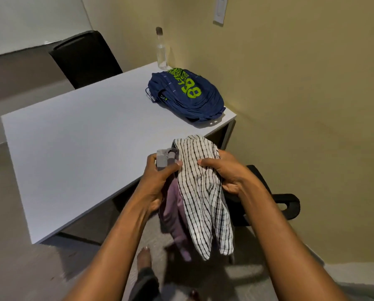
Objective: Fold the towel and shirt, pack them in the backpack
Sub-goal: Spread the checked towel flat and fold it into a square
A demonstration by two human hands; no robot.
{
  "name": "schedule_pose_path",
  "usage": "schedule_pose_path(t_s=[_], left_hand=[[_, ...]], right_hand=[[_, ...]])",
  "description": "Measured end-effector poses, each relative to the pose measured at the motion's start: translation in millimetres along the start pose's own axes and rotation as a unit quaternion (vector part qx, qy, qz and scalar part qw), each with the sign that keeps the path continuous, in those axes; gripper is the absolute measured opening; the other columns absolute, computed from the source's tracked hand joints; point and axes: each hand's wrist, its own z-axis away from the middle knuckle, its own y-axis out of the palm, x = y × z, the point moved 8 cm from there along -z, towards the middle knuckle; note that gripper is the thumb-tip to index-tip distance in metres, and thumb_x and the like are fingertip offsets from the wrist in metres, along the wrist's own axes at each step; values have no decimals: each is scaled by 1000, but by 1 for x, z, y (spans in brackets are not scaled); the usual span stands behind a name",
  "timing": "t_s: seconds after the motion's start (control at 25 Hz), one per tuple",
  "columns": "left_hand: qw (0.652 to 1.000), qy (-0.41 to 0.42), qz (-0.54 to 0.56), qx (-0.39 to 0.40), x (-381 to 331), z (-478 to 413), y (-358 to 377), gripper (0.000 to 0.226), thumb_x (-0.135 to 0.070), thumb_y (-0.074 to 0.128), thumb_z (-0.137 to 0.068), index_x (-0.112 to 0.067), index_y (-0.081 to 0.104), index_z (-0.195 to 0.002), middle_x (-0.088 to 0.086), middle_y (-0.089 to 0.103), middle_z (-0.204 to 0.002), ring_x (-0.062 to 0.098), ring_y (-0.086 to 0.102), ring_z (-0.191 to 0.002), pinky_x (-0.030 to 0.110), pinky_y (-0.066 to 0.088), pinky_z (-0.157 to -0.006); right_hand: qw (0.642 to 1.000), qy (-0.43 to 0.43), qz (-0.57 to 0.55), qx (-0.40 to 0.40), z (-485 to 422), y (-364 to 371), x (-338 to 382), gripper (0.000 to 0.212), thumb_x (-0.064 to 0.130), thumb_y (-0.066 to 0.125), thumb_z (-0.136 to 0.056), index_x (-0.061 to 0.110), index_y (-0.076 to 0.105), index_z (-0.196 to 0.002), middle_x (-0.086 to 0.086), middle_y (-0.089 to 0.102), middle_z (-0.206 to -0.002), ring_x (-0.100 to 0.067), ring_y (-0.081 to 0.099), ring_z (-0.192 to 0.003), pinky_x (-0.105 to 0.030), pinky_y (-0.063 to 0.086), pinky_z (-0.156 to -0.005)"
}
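I hold a bundle of cloth in both hands just off the white table's near right edge. My left hand (pixel 160 179) grips a grey and mauve shirt (pixel 174 216) that hangs down toward the floor. My right hand (pixel 223 172) grips a white towel with dark checked stripes (pixel 205 203), draped beside and partly over the shirt. A dark blue backpack (pixel 188 96) with lime-green "98" lettering lies flat on the table's far right corner, apart from my hands. I cannot tell from here whether it is open.
The white table (pixel 84 148) stands against the beige wall. A clear bottle (pixel 162 52) stands in the far corner behind the backpack. A black chair (pixel 84 59) sits beyond the table, and another black chair's armrest (pixel 288 205) is at my right.
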Motion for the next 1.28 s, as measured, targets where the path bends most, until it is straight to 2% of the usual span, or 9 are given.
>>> schedule_pose_path(t_s=[0.36, 0.52, 0.64, 0.72, 0.84, 0.96, 1.12, 1.2, 1.28], left_hand=[[988, 110, 33, -103, -170, -95, -139, 59, 6, 79, -84, -11, 46, -130, 21, 67, -122, 34, 72, -109, 44, 65, -82], [982, 130, 7, -134, -236, -163, -202, 59, 8, 78, -84, -12, 43, -127, 20, 63, -123, 32, 70, -112, 49, 64, -87], [980, 105, -39, -165, -263, -220, -254, 71, -10, 92, -70, -29, 46, -122, 15, 62, -124, 32, 67, -116, 52, 63, -86], [973, 86, -106, -187, -268, -259, -287, 79, -28, 97, -51, -39, 48, -113, 13, 59, -125, 32, 63, -120, 51, 63, -87], [972, 81, -136, -171, -275, -296, -310, 75, -19, 94, -58, -32, 47, -115, 13, 56, -125, 29, 62, -117, 49, 63, -89], [980, 78, -109, -148, -275, -332, -327, 69, -7, 92, -70, -28, 48, -119, 15, 55, -125, 29, 61, -115, 50, 63, -91], [980, 103, -95, -144, -265, -379, -343, 65, 8, 81, -80, -15, 43, -129, 11, 59, -118, 25, 60, -108, 40, 62, -89], [972, 115, -135, -151, -255, -400, -356, 69, 7, 81, -81, -15, 41, -133, 7, 60, -120, 23, 61, -109, 29, 61, -83], [966, 127, -168, -150, -246, -420, -367, 73, 3, 81, -82, -21, 39, -137, 7, 58, -126, 24, 61, -114, 25, 59, -83]], right_hand=[[983, -83, 157, 44, -162, 200, 94, 11, -8, 66, -90, -3, 63, -100, -16, 65, -77, -23, 64, -62, -32, 57, -53], [976, -72, 203, 47, -254, 277, 122, 30, -1, 71, -85, -8, 66, -113, -27, 75, -104, -43, 75, -93, -59, 62, -82], [954, -63, 289, 39, -317, 316, 134, 26, 12, 75, -83, 3, 72, -108, -19, 78, -102, -37, 76, -93, -55, 61, -89], [918, -57, 392, 17, -345, 332, 140, 24, 22, 75, -89, 4, 71, -104, -15, 77, -99, -25, 75, -81, -36, 63, -76], [866, -16, 499, -5, -385, 343, 143, 32, 32, 72, -95, 6, 62, -79, -8, 64, -69, -10, 56, -40, -16, 39, -39], [859, -4, 512, 4, -423, 351, 144, 38, 37, 74, -93, 11, 59, -70, -5, 61, -62, -9, 50, -36, -18, 38, -42], [862, 3, 508, 4, -481, 365, 131, 20, 25, 70, -96, 7, 63, -92, -8, 65, -73, -16, 60, -53, -22, 44, -46], [862, 8, 507, -4, -512, 374, 117, 38, 19, 70, -94, -1, 56, -123, -19, 69, -104, -25, 63, -77, -29, 49, -58], [881, 14, 473, -15, -534, 379, 103, 47, 7, 68, -95, 1, 50, -138, -25, 63, -129, -29, 66, -90, -35, 56, -67]])
